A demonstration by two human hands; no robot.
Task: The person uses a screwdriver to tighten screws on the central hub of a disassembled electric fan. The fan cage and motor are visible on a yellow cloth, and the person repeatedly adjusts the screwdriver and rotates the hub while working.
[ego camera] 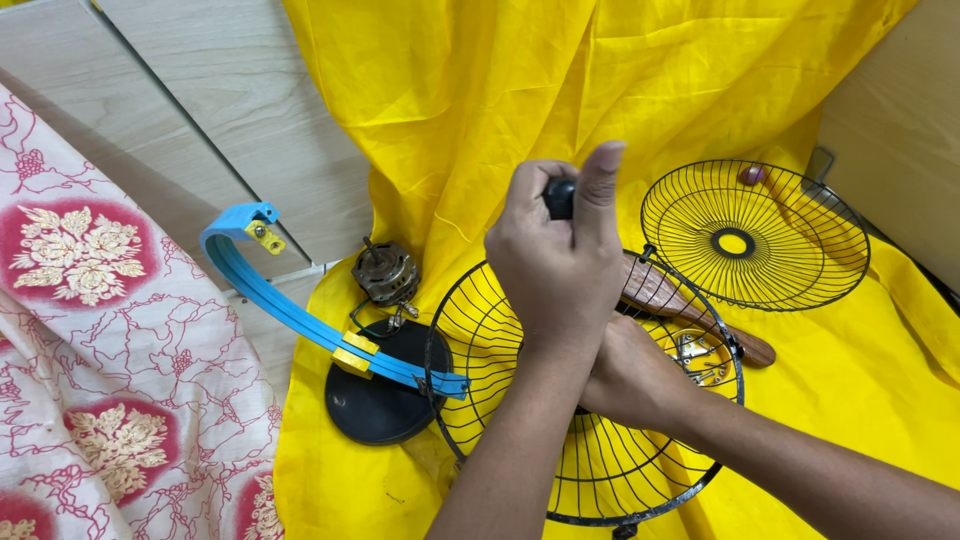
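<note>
My left hand (560, 265) is a fist around a black tool handle (559, 198), thumb pointing up, held above a black wire fan guard (470, 340) that lies on a yellow cloth (480, 90). My right hand (630, 380) reaches in from the right and rests on the guard's middle, partly hidden under the left wrist. What its fingers hold cannot be seen. The tool's tip is hidden behind my hands.
A second wire guard (800, 250) lies at the right. A small fan motor (386, 272), a black round base (375, 405) and a curved blue plastic band (285, 310) sit at the left. A wooden-handled tool (665, 292) and small metal parts (700, 352) lie nearby. Patterned pink cloth (90, 330) covers the left.
</note>
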